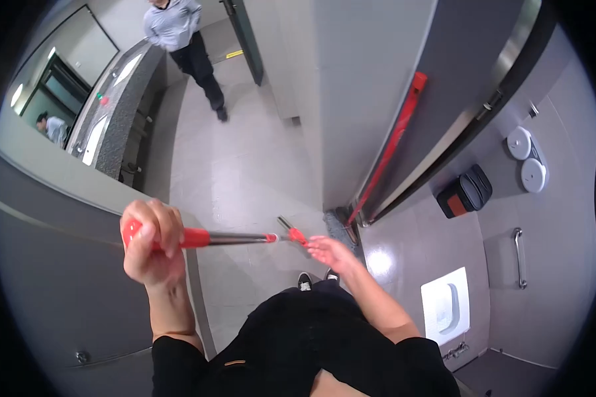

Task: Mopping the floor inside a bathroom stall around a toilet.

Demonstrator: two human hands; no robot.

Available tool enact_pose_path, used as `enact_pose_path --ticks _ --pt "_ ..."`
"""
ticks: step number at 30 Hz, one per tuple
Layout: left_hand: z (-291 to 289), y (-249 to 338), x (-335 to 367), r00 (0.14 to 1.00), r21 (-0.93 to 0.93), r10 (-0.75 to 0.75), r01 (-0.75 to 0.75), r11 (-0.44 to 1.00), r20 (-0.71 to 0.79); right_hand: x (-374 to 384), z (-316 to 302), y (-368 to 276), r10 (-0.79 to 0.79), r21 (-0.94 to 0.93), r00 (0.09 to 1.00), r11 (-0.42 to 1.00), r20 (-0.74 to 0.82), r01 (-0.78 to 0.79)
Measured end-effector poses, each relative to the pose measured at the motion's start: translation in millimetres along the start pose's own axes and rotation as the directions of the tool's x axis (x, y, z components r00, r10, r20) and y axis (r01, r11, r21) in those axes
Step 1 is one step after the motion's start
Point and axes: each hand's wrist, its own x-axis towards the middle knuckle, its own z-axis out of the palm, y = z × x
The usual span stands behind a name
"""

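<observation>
One tiled floor (245, 152): pale grey, laid left of the toilet (463, 317), the white floor-level pan used here as landmark.
Sink counter (120, 109): speckled stone, two basins; far left of the toilet and beyond it.
Other person (175, 26): grey top, dark trousers; standing beside the counter, well apart from the toilet.
Leaning pole (402, 119): red, propped aslant; beyond the toilet, to its left.
Held pole (242, 237): steel with red handle; left of the toilet, raised off the floor at the handle end.
Mop head (340, 228): grey, shaggy; left of the toilet, at the leaning pole's foot; any join to the held pole cannot be told.
Left hand (153, 238): fist wrapped fully round the red handle.
Right hand (332, 253): fingers half curled at the red fitting (298, 236), between handle and toilet; firmness of hold cannot be told.
Step in hand: apparently, working the fitting while the left fist steadies the pole.
Next move: probably calls for a sure fingertip hold on the fitting, handle braced.
</observation>
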Motion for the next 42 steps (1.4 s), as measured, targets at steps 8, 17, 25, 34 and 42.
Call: enact_pose_path --ticks 8,17,25,34,42 --pt "25 -66 68 0.990 0.075 -0.010 0.000 0.997 0.137 -111 -230 -9 -0.077 0.427 0.854 0.841 -0.515 0.333" --pt "6 -161 171 0.935 0.019 -0.110 0.110 0.994 0.338 -152 -281 46 0.058 0.483 0.686 0.753 -0.726 0.447" --pt "-4 -263 247 0.898 -0.020 -0.309 0.332 0.943 0.315 -134 -231 20 -0.086 0.378 0.627 0.732 -0.774 0.567" --pt "2 -345 283 0.940 0.063 -0.328 0.323 0.944 0.093 -93 -184 -37 -0.088 0.288 0.586 0.806 -0.806 0.517" --pt "1 -371 269 0.930 0.223 -0.352 0.322 0.920 0.109 -65 -126 -105 -0.296 -0.088 0.593 0.931 -0.749 0.353"
